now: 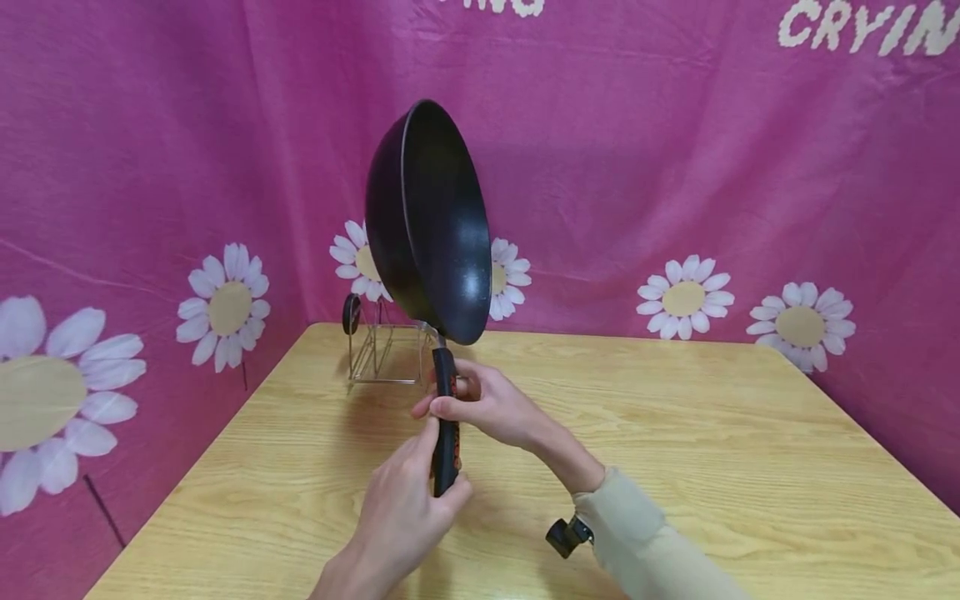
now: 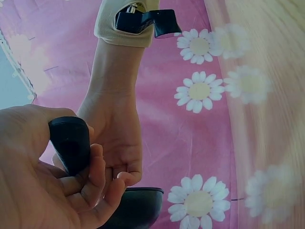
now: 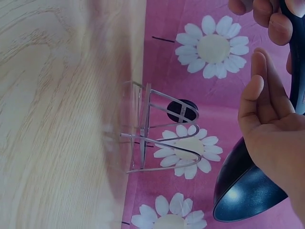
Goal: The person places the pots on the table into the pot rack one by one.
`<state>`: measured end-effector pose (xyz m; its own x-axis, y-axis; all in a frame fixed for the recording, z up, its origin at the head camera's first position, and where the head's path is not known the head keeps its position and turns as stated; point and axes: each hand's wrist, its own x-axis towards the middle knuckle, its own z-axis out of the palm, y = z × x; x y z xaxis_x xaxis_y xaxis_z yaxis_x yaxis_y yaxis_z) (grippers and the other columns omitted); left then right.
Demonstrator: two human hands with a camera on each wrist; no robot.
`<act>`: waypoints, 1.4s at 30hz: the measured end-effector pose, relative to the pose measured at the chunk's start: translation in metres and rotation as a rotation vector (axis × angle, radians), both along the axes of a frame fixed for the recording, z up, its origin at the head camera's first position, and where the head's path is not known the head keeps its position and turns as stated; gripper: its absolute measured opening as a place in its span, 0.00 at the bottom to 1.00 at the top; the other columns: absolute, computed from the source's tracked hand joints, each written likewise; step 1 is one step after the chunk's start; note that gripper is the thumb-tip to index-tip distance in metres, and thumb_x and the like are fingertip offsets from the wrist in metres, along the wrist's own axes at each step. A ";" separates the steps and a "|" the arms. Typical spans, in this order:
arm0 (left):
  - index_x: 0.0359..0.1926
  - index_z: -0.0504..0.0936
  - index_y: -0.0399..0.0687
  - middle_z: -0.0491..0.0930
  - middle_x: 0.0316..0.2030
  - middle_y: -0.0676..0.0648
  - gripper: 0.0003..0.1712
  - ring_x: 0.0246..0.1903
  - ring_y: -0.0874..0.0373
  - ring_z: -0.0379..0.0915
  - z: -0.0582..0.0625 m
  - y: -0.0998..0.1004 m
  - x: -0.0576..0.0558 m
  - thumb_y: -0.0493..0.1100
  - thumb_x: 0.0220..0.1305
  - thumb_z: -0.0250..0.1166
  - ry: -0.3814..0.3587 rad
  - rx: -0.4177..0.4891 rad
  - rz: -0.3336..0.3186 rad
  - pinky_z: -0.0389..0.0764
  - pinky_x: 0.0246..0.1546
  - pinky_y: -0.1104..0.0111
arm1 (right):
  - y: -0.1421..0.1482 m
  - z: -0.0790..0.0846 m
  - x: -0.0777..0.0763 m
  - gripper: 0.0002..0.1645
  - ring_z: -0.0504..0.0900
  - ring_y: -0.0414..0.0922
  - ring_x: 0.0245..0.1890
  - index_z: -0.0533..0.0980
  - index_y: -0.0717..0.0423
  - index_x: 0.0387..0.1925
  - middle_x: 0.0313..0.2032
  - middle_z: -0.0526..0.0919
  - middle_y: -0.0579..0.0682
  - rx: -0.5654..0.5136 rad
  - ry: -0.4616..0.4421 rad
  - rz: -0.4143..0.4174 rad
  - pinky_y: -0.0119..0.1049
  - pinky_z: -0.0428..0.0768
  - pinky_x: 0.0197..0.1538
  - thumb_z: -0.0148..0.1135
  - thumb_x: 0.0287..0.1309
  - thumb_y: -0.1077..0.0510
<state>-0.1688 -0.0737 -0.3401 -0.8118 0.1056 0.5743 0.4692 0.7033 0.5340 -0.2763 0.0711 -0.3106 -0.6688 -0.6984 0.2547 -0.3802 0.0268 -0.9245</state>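
Observation:
A black wok (image 1: 453, 217) is held up above the table, its bowl at the top with the open side facing right. The black handle (image 1: 446, 442), with red marks along one side, points down toward the person. My left hand (image 1: 401, 508) grips the handle's lower end, thumb on one side and fingers on the other. Higher up, close to the bowl, my right hand (image 1: 498, 408) holds the same handle between thumb and fingers. From the left wrist, the handle's end (image 2: 70, 143) shows inside the left hand. The right wrist view catches the bowl's shiny inside (image 3: 250, 193) below the right hand.
A wire rack (image 1: 386, 381) with a black round knob (image 1: 351, 314) stands at the table's far left, behind the hands. The wooden table (image 1: 675, 450) reaches back to a pink cloth (image 1: 585, 192) printed with daisies. A camera mount (image 1: 567, 536) hangs from the right sleeve.

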 end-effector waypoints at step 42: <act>0.51 0.75 0.48 0.72 0.25 0.56 0.26 0.30 0.61 0.69 0.013 -0.046 0.007 0.37 0.48 0.70 0.026 -0.129 0.212 0.67 0.24 0.68 | -0.062 0.006 -0.014 0.17 0.65 0.40 0.20 0.70 0.57 0.49 0.18 0.68 0.53 0.019 0.064 0.038 0.31 0.59 0.27 0.60 0.63 0.55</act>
